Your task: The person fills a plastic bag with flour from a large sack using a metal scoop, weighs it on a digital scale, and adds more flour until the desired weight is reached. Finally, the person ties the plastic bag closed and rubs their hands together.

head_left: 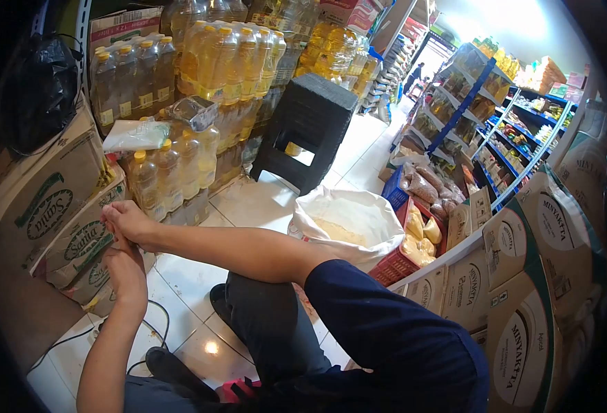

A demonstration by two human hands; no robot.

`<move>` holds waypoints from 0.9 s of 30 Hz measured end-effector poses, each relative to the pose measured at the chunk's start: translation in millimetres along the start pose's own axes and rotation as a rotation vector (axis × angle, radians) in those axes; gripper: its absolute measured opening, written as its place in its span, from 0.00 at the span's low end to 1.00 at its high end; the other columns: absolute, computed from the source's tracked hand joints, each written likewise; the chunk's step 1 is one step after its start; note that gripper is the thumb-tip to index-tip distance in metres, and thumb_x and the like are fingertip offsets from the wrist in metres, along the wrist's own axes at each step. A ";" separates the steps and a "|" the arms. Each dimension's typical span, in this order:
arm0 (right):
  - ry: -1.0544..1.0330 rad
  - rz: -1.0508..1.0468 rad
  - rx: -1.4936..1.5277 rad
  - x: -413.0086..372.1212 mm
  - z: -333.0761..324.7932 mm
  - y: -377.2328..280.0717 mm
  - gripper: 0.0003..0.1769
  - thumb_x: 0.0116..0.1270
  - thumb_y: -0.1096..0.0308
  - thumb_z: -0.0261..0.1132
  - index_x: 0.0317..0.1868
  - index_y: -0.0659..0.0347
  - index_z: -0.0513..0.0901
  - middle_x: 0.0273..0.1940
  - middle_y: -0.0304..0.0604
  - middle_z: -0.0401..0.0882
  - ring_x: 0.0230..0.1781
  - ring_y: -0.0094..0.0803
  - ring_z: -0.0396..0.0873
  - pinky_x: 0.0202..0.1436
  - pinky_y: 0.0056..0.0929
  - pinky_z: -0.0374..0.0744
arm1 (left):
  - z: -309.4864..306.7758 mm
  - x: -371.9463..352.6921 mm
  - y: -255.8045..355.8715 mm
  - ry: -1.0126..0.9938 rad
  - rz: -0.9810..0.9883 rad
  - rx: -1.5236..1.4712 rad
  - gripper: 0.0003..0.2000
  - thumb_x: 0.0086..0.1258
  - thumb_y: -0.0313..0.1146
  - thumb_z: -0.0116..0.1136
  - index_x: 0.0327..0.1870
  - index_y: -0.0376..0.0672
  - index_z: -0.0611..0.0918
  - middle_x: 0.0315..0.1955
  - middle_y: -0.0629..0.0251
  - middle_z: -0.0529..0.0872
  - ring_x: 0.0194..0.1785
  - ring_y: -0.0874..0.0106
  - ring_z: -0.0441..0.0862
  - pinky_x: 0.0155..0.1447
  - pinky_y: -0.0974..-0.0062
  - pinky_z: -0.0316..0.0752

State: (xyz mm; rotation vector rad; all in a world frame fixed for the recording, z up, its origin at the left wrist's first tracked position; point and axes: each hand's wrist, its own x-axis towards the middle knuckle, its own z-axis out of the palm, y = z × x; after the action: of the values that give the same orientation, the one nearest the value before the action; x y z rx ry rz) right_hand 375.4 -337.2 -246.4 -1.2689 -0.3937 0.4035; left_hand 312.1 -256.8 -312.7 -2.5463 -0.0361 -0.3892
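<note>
Both of my hands meet at the left, in front of stacked Sania cartons [83, 237]. My right hand [130, 223] reaches across from the right, its fingers closed in a pinch. Just below and touching it is my left hand [124, 267], pointing upward with its fingers drawn together. Whatever lies between the fingertips, if anything, is too small or hidden to make out. Close behind the hands stand shrink-wrapped bottles of yellow oil [172, 172]. On top of these bottles rest a white plastic packet [137, 135] and a dark wrapped bundle [192, 112].
A black plastic stool [307, 124] stands ahead on white tiles. Right of it are an open white sack [348, 224] and a red crate [424, 244] of yellow packets. Minyakita cartons [524, 330] line the right side. A black cable [162, 320] crosses the floor near my feet.
</note>
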 end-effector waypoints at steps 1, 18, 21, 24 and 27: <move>0.022 0.017 0.014 0.8 1.8 -0.9 0.20 0.76 0.55 0.52 0.32 0.62 0.76 0.23 0.36 0.72 0.20 0.22 0.69 0.24 0.24 0.70 | 2.5 -0.7 0.3 0.016 0.018 0.033 0.27 0.65 0.33 0.54 0.66 0.36 0.67 0.66 0.49 0.59 0.30 0.71 0.79 0.29 0.73 0.72; -0.039 0.013 -0.050 -3.1 12.2 4.3 0.13 0.76 0.63 0.52 0.42 0.66 0.75 0.25 0.36 0.70 0.20 0.24 0.68 0.24 0.24 0.71 | 26.2 7.8 0.2 -0.177 0.024 0.046 0.20 0.64 0.34 0.55 0.58 0.43 0.76 0.51 0.65 0.73 0.29 0.76 0.80 0.24 0.75 0.69; 0.015 0.074 -0.117 -6.1 10.5 -4.2 0.15 0.77 0.61 0.51 0.41 0.66 0.75 0.24 0.37 0.70 0.18 0.24 0.68 0.22 0.24 0.70 | 25.1 8.2 1.5 -0.179 0.049 -0.035 0.20 0.63 0.33 0.56 0.58 0.43 0.76 0.50 0.65 0.73 0.30 0.77 0.80 0.24 0.77 0.69; -0.029 0.070 -0.084 -7.7 5.2 -2.7 0.11 0.75 0.65 0.53 0.42 0.66 0.75 0.24 0.37 0.70 0.19 0.24 0.69 0.24 0.24 0.72 | 15.9 0.7 0.5 -0.073 0.001 -0.043 0.21 0.64 0.33 0.55 0.59 0.41 0.75 0.51 0.63 0.74 0.30 0.78 0.81 0.24 0.80 0.68; -0.112 0.055 0.036 -6.1 5.0 3.2 0.05 0.72 0.71 0.55 0.41 0.64 0.74 0.25 0.37 0.72 0.20 0.24 0.70 0.27 0.23 0.75 | 3.1 -4.5 -6.8 -0.081 0.023 0.081 0.22 0.64 0.33 0.55 0.60 0.39 0.73 0.53 0.60 0.74 0.31 0.79 0.81 0.24 0.80 0.70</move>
State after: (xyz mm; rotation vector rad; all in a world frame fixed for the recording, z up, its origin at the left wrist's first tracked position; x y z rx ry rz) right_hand 367.4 -335.3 -248.5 -1.2274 -0.4453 0.5280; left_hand 307.9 -249.1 -312.9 -2.4792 -0.0520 -0.2696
